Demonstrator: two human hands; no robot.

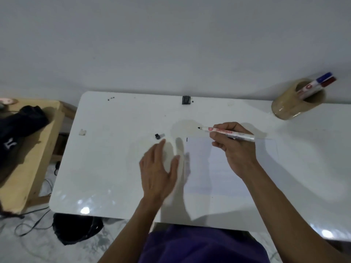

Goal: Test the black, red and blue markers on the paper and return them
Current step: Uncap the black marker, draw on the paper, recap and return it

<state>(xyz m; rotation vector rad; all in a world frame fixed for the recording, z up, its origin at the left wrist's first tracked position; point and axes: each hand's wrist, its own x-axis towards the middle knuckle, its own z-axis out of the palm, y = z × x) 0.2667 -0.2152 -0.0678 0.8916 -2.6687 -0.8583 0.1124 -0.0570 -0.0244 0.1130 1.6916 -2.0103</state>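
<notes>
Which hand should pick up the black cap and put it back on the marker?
The left hand. It lies open on the table, empty, just below the black cap. The right hand is busy gripping the uncapped black marker above the paper.

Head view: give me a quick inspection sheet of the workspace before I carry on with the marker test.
Surface: white table, glossy, with a stain near its middle.
Job's things: uncapped black marker held over the paper; short black mark at the paper's top left; black cap lying on the table; blue marker and red marker standing in the holder.
Clutter: small black clip at the far edge; white scrap.
Grippers: right hand grips the black marker; left hand open, flat by the paper.
Cables: black leads on the floor.
Surroundings: wooden stool with dark cloth; black bag on the floor.
</notes>
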